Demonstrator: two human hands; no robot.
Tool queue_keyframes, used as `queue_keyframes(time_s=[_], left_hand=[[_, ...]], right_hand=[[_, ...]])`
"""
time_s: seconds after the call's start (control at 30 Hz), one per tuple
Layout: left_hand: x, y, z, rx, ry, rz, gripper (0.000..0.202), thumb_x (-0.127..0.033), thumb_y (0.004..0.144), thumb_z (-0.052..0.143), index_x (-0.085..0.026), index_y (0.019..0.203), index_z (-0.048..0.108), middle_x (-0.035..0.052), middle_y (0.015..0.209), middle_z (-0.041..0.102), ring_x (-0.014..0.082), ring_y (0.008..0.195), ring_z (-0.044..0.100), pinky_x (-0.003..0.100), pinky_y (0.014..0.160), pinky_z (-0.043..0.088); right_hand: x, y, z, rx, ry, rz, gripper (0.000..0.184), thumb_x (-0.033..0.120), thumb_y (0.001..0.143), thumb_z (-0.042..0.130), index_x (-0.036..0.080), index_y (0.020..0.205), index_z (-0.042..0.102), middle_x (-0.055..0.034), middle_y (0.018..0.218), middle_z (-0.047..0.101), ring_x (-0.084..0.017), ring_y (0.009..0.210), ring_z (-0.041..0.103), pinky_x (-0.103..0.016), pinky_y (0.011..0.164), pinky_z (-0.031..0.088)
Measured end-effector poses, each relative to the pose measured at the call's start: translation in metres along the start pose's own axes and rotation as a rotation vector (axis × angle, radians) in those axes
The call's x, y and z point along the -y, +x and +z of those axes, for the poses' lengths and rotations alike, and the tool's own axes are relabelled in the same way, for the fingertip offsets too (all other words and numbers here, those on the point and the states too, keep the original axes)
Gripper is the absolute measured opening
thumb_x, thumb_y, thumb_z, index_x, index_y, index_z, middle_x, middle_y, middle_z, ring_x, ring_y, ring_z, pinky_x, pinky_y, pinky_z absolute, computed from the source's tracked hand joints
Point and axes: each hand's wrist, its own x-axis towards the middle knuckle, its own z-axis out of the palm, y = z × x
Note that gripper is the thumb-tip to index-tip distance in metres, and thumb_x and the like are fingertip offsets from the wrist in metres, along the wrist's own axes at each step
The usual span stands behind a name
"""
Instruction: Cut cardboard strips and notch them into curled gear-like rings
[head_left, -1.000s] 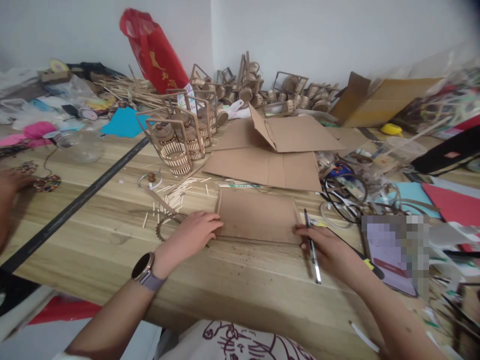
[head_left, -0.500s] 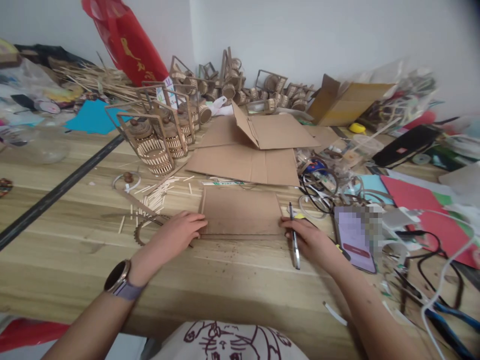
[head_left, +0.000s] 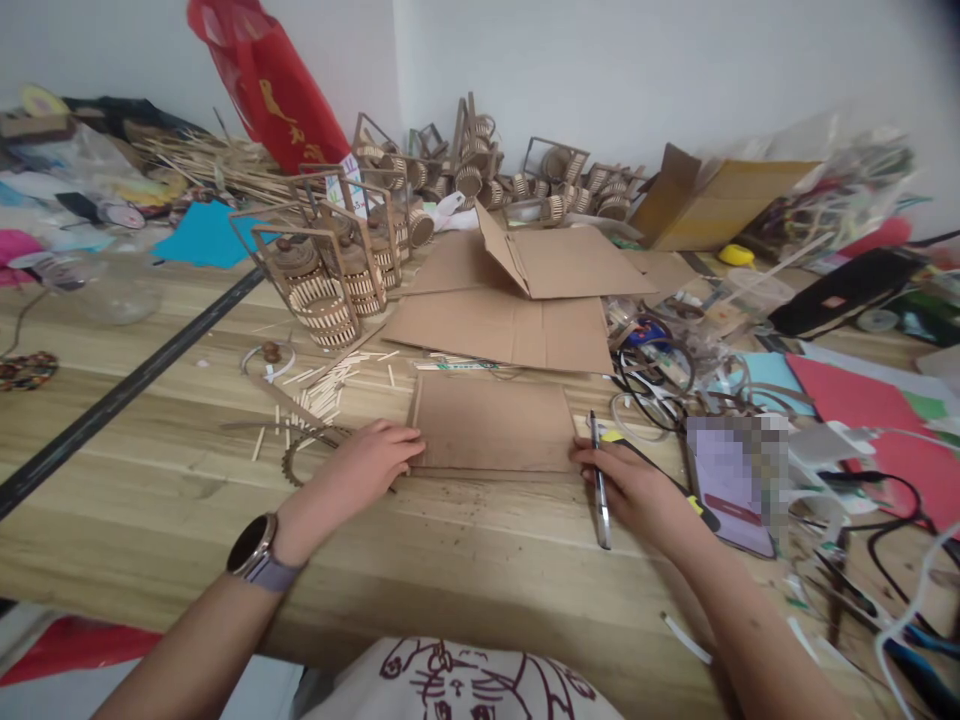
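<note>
A folded piece of cardboard lies flat on the wooden table in front of me. At its left edge, my left hand grips the corner with its fingers close together. My right hand is at the right edge, fingertips touching the cardboard. Between the fingers of that hand is a pen, slanting down toward me. A yellow and black utility knife lies partly hidden behind the right hand. Left of the cardboard are scattered thin wooden sticks and a curled toothed strip.
Larger cardboard sheets lie behind the piece. Small bamboo lanterns with frames stand at back left, several more along the wall. At right are a phone, tangled cables, red paper and a black speaker.
The camera view has turned slightly left, so everything sits a little further right in the picture. Both hands keep their places at the cardboard's edges, the pen still in the right.
</note>
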Motion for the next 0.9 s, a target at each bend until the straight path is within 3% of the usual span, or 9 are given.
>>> queue_keyframes(time_s=[0.33,0.9], left_hand=[[0.0014,-0.0007,0.0019,0.037,0.018,0.006,0.035,-0.012,0.091,0.052,-0.022,0.12,0.069,0.0051,0.13,0.065,0.0238,0.111,0.057,0.039,0.098,0.044],[0.0013,-0.0002,0.0019,0.043,-0.004,-0.002,0.036,-0.011,0.091,0.051,-0.023,0.119,0.07,0.0052,0.131,0.066,0.024,0.112,0.056,0.04,0.098,0.044]], right_hand=[[0.002,-0.0009,-0.0002,-0.004,-0.064,-0.052,0.025,0.013,0.091,0.046,0.022,0.105,0.066,-0.0122,0.12,0.07,-0.024,0.11,0.066,-0.038,0.092,0.056],[0.0029,0.0002,-0.0013,0.032,-0.072,-0.04,0.028,0.01,0.089,0.044,0.022,0.105,0.063,-0.0127,0.117,0.07,-0.024,0.103,0.069,-0.037,0.085,0.058]])
